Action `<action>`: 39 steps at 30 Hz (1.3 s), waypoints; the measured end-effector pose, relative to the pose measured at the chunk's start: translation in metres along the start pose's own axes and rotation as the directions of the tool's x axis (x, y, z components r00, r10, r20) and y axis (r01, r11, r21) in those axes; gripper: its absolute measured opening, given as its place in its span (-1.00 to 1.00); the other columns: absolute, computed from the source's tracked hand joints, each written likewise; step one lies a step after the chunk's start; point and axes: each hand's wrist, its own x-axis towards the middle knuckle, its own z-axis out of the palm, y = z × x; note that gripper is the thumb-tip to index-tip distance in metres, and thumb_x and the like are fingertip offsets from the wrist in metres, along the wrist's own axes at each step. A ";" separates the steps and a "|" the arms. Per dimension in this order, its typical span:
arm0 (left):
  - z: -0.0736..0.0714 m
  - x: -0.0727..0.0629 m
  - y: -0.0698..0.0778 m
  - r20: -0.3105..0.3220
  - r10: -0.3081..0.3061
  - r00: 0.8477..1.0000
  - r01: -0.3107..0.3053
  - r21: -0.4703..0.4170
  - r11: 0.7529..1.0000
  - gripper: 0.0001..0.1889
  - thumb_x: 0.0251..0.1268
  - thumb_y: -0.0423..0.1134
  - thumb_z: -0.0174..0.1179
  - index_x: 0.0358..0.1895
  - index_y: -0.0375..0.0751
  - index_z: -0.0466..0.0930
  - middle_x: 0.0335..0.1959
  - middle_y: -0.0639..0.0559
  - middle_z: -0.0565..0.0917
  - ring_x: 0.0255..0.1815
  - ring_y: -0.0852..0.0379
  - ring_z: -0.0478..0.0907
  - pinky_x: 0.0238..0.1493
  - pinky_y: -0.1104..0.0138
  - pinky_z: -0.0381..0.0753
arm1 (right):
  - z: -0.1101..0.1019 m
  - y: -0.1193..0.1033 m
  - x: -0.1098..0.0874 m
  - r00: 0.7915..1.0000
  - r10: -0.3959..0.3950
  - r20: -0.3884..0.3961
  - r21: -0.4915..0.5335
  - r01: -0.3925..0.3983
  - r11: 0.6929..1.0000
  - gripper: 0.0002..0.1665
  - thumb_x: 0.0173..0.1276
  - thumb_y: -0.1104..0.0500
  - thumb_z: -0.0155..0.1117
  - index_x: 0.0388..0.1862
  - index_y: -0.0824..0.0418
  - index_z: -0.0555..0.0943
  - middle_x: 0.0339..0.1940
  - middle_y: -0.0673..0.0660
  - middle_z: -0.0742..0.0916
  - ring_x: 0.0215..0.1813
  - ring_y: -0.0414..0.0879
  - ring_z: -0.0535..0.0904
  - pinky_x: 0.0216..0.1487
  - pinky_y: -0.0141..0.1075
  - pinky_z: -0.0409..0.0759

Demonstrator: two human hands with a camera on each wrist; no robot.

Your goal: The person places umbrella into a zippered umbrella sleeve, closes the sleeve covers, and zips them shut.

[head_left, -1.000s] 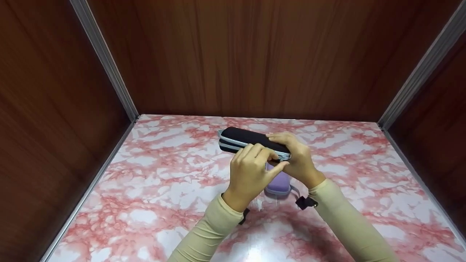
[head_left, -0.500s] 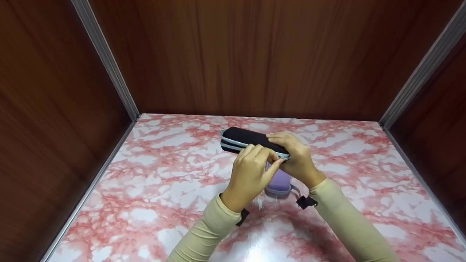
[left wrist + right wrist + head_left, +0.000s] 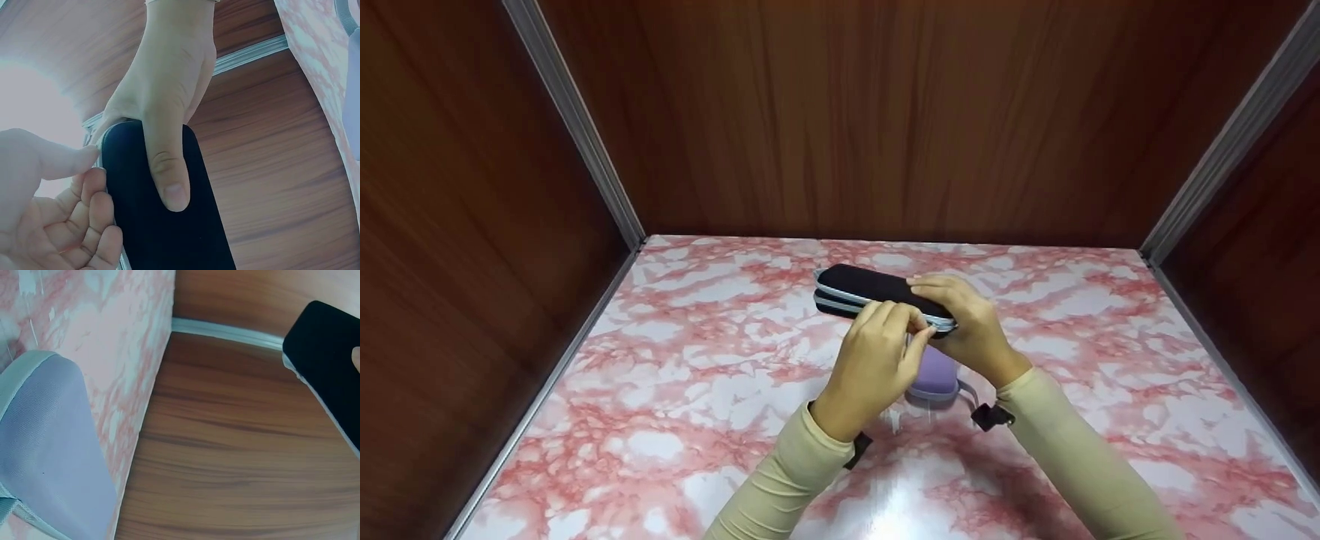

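Note:
A black zip case [image 3: 866, 283] with pale blue-grey zip edging is held up above the table. Two pale edges run along its near side, with a dark gap between them toward the left end. My right hand [image 3: 975, 319] grips the case's right end, its thumb [image 3: 167, 169] lying across the black face in the left wrist view. With thumb and forefinger, my left hand [image 3: 877, 360] pinches at the zip edge near that same end; the zip pull itself is hidden by the fingertips. Below lies a purple case [image 3: 936, 379] with grey edging, partly covered by the hands.
The table [image 3: 660, 390] has a red and white marbled top. Brown wood-look panels [image 3: 840, 120] enclose it at the back and both sides, with metal strips [image 3: 577, 120] at the corners. A grey strap [image 3: 969, 390] extends from the purple case.
My left hand's pinching fingertips have closed together and shifted slightly left along the case's zip edge. The right hand keeps its grip, and the purple case stays where it was.

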 end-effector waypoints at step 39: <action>-0.016 -0.008 -0.045 -0.126 -0.124 0.984 0.099 -0.188 0.977 -0.95 0.27 -0.31 0.39 -0.24 -0.15 0.78 -0.31 0.12 0.71 -0.22 0.24 0.58 -0.11 0.40 0.55 | -0.006 0.004 -0.006 0.999 0.051 0.016 -0.045 -0.050 0.998 -0.34 -0.08 0.41 0.61 0.08 0.26 0.62 0.07 0.22 0.72 0.10 0.12 0.64 0.27 -0.30 0.47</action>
